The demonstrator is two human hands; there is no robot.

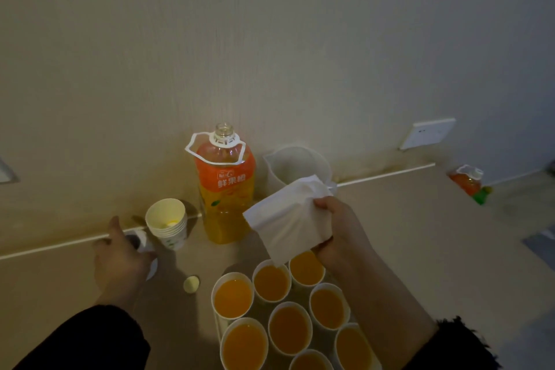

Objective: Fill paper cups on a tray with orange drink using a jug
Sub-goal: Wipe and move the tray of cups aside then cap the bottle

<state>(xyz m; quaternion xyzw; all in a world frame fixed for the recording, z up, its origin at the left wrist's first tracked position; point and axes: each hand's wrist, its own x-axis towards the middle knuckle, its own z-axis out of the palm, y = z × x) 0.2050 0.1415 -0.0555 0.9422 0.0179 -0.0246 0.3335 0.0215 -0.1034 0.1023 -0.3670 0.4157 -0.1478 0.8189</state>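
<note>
Right hand (341, 230): hovering above the filled cups (271, 282), thumb and fingers pinching a white tissue (285, 219).
Left hand (120, 261): reaching palm-down onto a white item (152, 266); grip cannot be told.
Jug (295, 167): standing against the wall (270, 39), behind the tissue.

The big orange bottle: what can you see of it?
The bottle is clear plastic, upright, uncapped, mostly full of orange drink. A white handle loops round its neck; an orange label with white characters wraps its upper body. It stands on the table between a stack of paper cups and a white jug. No hand touches it.
</note>
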